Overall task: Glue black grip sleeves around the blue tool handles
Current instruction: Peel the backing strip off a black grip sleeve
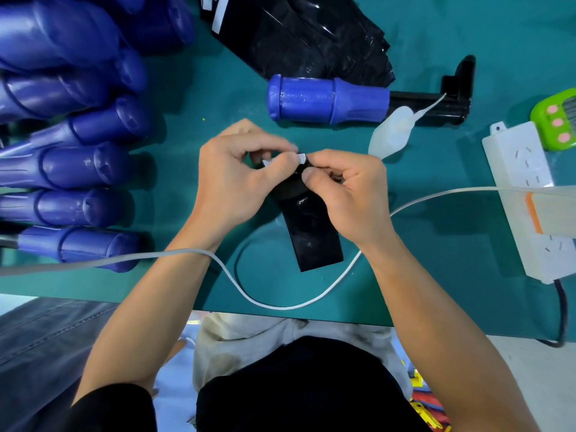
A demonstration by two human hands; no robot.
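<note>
A black grip sleeve [314, 235] hangs between both hands over the green table, its lower end near the table's front. My right hand [349, 198] pinches the sleeve's upper end. My left hand [237, 179] pinches a small white tab [300, 158] at that same end. One blue tool handle [327, 99] with a black shaft lies on its side just beyond my hands. Beside it lies a translucent glue bottle [391, 132] with a long thin nozzle.
Several blue handles [78, 163] are stacked along the left. A pile of black sleeves [308, 35] sits at the back. A white power strip [530, 194], a green timer [558, 120] and a white cable [280, 305] lie on the green table [436, 260].
</note>
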